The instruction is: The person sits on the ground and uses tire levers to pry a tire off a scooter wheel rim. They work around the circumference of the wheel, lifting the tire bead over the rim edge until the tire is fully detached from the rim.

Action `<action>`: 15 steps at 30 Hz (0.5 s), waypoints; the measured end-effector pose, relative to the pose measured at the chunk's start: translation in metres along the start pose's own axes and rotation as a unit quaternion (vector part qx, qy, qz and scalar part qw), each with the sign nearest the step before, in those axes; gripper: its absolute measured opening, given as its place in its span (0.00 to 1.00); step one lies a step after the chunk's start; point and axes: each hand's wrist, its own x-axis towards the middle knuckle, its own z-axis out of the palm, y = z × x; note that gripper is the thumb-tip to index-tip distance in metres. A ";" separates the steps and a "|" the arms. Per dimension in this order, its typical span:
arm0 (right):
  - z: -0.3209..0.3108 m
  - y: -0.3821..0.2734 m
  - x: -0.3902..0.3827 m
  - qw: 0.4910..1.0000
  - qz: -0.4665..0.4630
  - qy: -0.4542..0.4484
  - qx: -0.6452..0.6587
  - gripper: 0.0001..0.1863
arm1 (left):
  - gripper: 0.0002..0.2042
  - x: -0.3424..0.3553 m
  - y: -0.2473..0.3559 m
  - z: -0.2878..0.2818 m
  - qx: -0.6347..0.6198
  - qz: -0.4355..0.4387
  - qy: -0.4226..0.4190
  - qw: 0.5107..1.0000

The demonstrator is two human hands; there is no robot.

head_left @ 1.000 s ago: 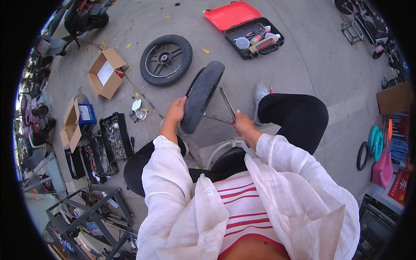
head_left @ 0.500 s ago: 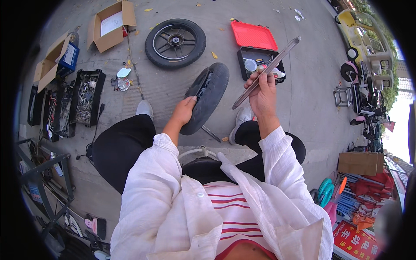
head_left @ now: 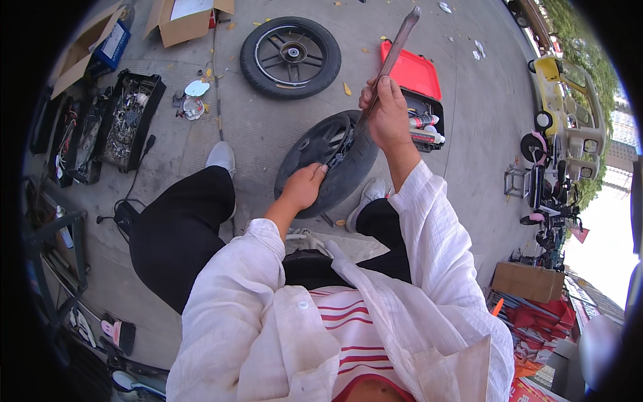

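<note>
Between my knees a black-tyred wheel (head_left: 358,164) is held tilted, its dark rim and spokes facing up and left. My left hand (head_left: 303,186) grips it at the inner edge of the tyre, with the thumb laid over that edge. A long flat metal tyre lever (head_left: 400,45) is in the closed fingers of my right hand (head_left: 388,110), slanting up and to the right. The lever's lower end reaches the gap along the tyre's inner edge; whether it is hooked under the rubber I cannot tell.
Beyond lies another spoked wheel (head_left: 328,65) flat on the concrete. A red-lidded toolbox (head_left: 418,74) stands open behind my right hand. To the left are a black bin of small parts (head_left: 127,127), a cardboard box (head_left: 187,28) and a dark metal frame (head_left: 57,258).
The tyre lever has swung down and left, its lower end now at the wheel. The wheel has turned to show more of its inner side. My view has shifted slightly.
</note>
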 end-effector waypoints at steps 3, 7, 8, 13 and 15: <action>-0.005 0.006 0.001 0.998 -0.047 0.031 -0.007 0.16 | 0.20 -0.006 0.002 0.005 0.012 0.017 0.004 1.000; -0.019 0.012 -0.001 0.996 -0.059 0.067 -0.025 0.17 | 0.18 -0.010 0.005 0.011 0.034 0.031 0.012 0.999; -0.020 0.013 -0.003 0.994 -0.062 0.077 -0.035 0.18 | 0.18 -0.011 0.006 0.012 0.039 0.034 0.016 0.999; -0.028 0.022 -0.012 0.989 -0.048 0.101 -0.095 0.21 | 0.17 -0.019 0.008 0.018 0.064 0.043 0.025 0.997; -0.031 0.026 -0.015 0.980 -0.018 0.123 -0.154 0.23 | 0.17 -0.021 0.006 0.021 0.054 0.048 0.030 0.997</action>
